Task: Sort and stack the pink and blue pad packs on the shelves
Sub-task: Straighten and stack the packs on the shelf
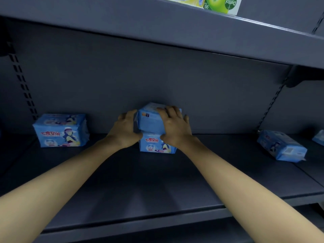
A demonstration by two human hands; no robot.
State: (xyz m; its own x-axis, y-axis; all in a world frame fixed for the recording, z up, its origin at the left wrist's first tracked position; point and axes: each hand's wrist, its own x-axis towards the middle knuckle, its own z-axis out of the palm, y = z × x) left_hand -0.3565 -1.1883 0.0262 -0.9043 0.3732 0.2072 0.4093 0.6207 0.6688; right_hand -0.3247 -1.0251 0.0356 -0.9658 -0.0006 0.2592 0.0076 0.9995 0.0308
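At the back middle of the grey shelf (133,181), a blue pad pack (149,121) lies slightly tilted on top of another blue pad pack (154,143). My left hand (125,129) presses against the top pack's left side. My right hand (175,125) lies over its top and right side, so both hands grip it. A stack of blue packs (60,130) stands at the back left. One more blue pack (281,146) lies flat at the right. No pink pack is visible.
The corner of a further blue pack (319,137) shows at the far right edge. The shelf above (157,30) hangs low over the hands and carries a green Dettol box (222,4). Slotted uprights run up the back wall at left and right.
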